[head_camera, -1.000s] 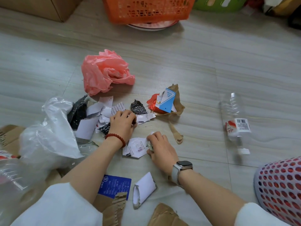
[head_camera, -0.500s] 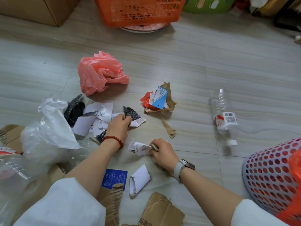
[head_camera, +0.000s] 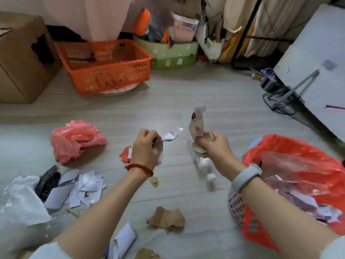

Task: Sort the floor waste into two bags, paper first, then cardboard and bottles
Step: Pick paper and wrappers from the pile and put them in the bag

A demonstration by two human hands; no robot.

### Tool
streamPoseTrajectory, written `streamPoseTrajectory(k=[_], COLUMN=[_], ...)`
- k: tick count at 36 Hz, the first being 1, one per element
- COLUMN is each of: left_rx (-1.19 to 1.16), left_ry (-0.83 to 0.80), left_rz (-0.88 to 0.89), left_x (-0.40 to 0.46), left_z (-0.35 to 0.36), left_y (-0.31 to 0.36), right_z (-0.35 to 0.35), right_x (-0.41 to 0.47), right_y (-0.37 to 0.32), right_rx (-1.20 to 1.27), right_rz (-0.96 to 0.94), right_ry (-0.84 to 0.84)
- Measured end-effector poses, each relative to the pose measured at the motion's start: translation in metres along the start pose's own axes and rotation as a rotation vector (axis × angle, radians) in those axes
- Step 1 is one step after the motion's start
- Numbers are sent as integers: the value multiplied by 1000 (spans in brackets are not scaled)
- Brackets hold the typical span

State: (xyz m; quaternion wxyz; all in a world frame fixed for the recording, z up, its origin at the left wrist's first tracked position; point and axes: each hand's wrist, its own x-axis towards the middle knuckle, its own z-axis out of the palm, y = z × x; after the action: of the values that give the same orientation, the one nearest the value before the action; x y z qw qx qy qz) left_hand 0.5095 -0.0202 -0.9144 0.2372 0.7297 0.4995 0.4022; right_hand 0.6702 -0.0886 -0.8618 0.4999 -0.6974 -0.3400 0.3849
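The red bag [head_camera: 298, 165] lining the basket at right now fills the view's edge, scraps inside. Both hands have risen off the floor: right hand [head_camera: 214, 146] grips a paper slip [head_camera: 197, 120], left hand [head_camera: 146, 146] pinches a receipt [head_camera: 172, 134], ready for bagging

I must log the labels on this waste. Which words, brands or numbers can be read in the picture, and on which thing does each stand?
None can be read.
Paper slip in the left hand: dark print lines, blurred.
Paper piece in the right hand: dark marks, blurred.
Paper scraps on the floor: print too small.
Cardboard box: no text visible.
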Motion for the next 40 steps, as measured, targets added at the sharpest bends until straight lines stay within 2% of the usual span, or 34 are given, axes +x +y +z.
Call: streamPoseTrajectory(k=[3, 6, 8, 12, 14, 16, 18, 20, 22, 24, 26, 28, 31, 33, 37, 40], left_rx=[-100, -202, -240, -270, -278, -260, -104, 155, 227, 167, 103, 90, 144, 167, 329, 483], left_ry=[60, 45, 12, -164, -268, -381, -571, -778, -853, -820, -680, -470, -207, -108, -216, -458], left_rz=[130, 196, 227, 202, 174, 200, 297, 382, 420, 438, 521, 592, 590, 600, 580, 590], left_x=[10, 11, 6, -20, -38, -55, -69, -77, -80, -79, -77, -75, -77, -81, -92, -104], left_z=[18, 42, 60, 102, 122, 141, 159, 168, 169, 165, 159, 155, 143, 135, 126, 123], left_y=[65, 129, 165, 216, 228, 231, 227, 220, 214, 210, 206, 203, 203, 202, 199, 200], right_z=[-55, -119, -164, -237, -257, -265, -271, -277, -281, -285, -287, -285, -271, -262, -258, -254], right_x=[-5, -14, -17, -26, -33, -42, -47, -49, -53, -53, -52, -49, -50, -54, -66, -74], right_y=[-32, -49, -48, -26, -15, -8, -1, 2, -1, -3, -4, -2, 5, 12, 32, 52], right_rx=[-51, -73, -126, -445, -560, -738, -886, -850, -790, -901, -938, -872, -727, -691, -823, -956], right_rz=[-136, -192, -187, -48, 78, 226, 321, 379, 408, 354, 236, 84, -127, -225, -300, -331], right_ry=[70, 162, 217, 324, 244, 71, -56, -109, -140, -133, -41, 45, 116, 114, -21, -168])
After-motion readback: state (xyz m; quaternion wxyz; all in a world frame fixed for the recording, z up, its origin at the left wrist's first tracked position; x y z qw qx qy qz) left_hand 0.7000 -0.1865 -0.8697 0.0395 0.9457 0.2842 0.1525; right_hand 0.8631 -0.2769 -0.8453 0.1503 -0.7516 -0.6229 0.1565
